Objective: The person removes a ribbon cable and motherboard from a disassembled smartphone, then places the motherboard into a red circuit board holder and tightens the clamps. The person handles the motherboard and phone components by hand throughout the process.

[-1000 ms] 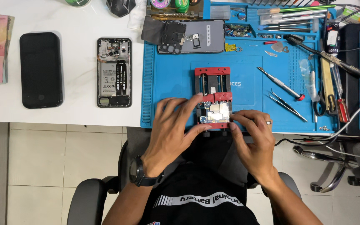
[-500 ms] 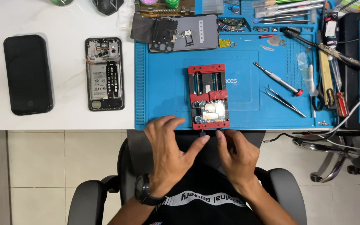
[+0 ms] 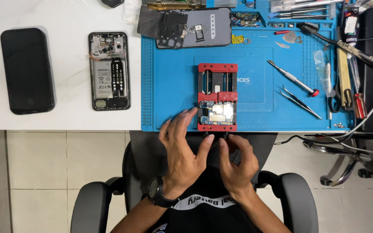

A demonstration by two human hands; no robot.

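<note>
Two hands low | left hand (image 3: 182, 151) splayed | right hand (image 3: 237, 159) curled by red holder (image 3: 217, 97)

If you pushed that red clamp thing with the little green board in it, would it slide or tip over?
The red clamp lies flat and wide on the blue mat, so it would probably slide, not tip. It looks like solid metal, so likely heavy for its size. The circuit board looks thin and delicate. The left hand touches the clamp's edge.

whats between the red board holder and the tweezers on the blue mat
In the head view, only bare blue mat lies between the red board holder and the tweezers. The screwdriver lies farther up, above the tweezers.
</note>
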